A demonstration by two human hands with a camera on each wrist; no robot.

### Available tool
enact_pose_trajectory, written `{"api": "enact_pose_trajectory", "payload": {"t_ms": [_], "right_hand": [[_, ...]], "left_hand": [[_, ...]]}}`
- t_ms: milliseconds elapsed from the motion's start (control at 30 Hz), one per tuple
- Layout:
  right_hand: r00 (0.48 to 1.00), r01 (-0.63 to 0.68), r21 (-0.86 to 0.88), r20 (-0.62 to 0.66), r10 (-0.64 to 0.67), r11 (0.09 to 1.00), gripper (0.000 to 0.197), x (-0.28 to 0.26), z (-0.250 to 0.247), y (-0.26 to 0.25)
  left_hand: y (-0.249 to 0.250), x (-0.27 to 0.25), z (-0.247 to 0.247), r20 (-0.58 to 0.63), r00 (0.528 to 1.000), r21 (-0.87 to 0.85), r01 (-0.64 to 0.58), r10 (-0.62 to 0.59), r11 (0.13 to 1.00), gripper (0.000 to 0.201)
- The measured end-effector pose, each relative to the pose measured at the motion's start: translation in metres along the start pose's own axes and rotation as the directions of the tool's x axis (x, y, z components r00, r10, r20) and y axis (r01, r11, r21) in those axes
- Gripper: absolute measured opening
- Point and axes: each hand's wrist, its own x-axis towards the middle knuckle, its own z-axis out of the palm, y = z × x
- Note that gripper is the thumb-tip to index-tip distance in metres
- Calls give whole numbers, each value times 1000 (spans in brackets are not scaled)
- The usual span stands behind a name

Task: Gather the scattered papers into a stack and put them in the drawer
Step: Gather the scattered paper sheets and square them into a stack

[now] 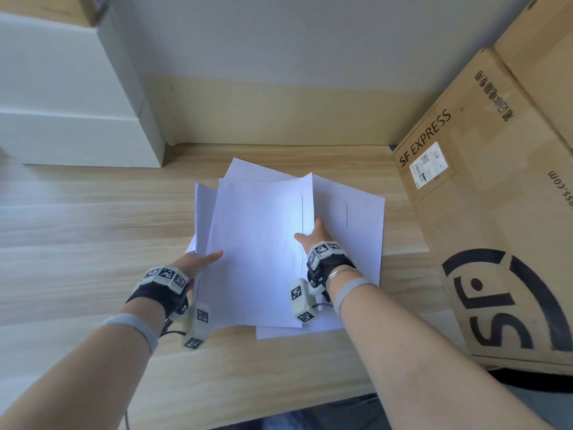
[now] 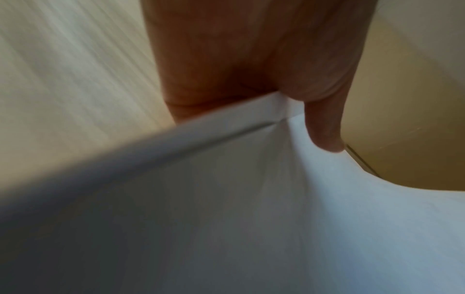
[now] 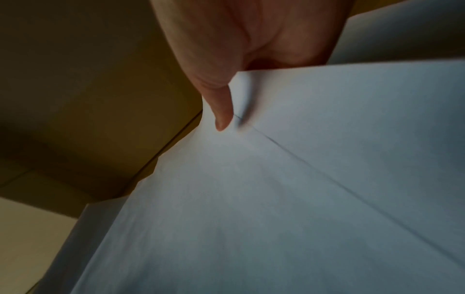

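In the head view, a loose sheaf of white papers (image 1: 257, 249) is seen on a light wooden tabletop (image 1: 77, 243), fanned and overlapping at differing angles, with corners sticking out at the far end and at the right. The upper sheets are gripped at both side edges. The left hand (image 1: 198, 262) is placed at the left edge, its thumb laid across the top sheet and its fingers hidden beneath. The right hand (image 1: 313, 237) is placed at the right edge of the upper sheets, thumb on top, the fingers tucked under; a further sheet (image 1: 356, 218) lies flat beyond it to the right. Tracking bands with black-and-white markers are worn on both wrists. A large cardboard box (image 1: 496, 212) printed "SF EXPRESS" stands at the right, near the papers. A white cabinet (image 1: 71, 97) stands at the far left against the wall. No drawer can be made out.

In the left wrist view, the papers (image 2: 251, 218) are seen pinched by the left hand (image 2: 264, 79): the thumb (image 2: 324, 131) is pressed on top, and the paper edge disappears into the palm. The tabletop (image 2: 62, 89) is blurred.

In the right wrist view, the papers (image 3: 302, 199) are likewise pinched by the right hand (image 3: 251, 39), the thumb (image 3: 221, 107) lying on the top sheet beside a thin dark line. The cardboard box (image 3: 88, 99) fills the left side.
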Motion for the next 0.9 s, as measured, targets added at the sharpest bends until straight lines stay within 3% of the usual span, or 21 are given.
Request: {"api": "enact_pose_trajectory", "payload": {"t_ms": [33, 100, 200, 267, 400, 500, 667, 800, 900], "right_hand": [[1000, 5, -11, 15, -5, 1000, 61, -2, 4, -3], [997, 25, -64, 74, -20, 998, 63, -2, 15, -7], [983, 56, -218, 181, -16, 974, 64, -2, 33, -9], [981, 56, -247, 192, -8, 968, 61, -2, 38, -9], [998, 52, -164, 32, -48, 985, 46, 5, 25, -5], [991, -48, -180, -128, 25, 982, 40, 15, 2, 11], [948, -281, -210, -215, 237, 936, 62, 18, -27, 41], [954, -285, -203, -155, 257, 937, 86, 14, -20, 48], [961, -258, -174, -147, 234, 950, 91, 13, -11, 48]], "left_hand": [[-8, 12, -2, -9, 1000, 32, 1, -1, 999, 96], [-13, 23, -4, -17, 1000, 48, 1, 0, 999, 96], [6, -11, 6, -40, 999, 50, -30, 32, 998, 63], [10, -17, 9, -57, 998, 60, -28, 31, 998, 52], [5, -10, 6, -103, 994, 55, -39, 44, 998, 46], [1, -4, 0, -145, 988, 32, -55, 59, 998, 49], [2, -5, -8, -170, 983, 16, -73, 75, 997, 48], [-1, -3, -6, -173, 983, 5, -67, 67, 998, 49], [-4, -1, -1, -169, 984, -3, -58, 57, 998, 49]]}}
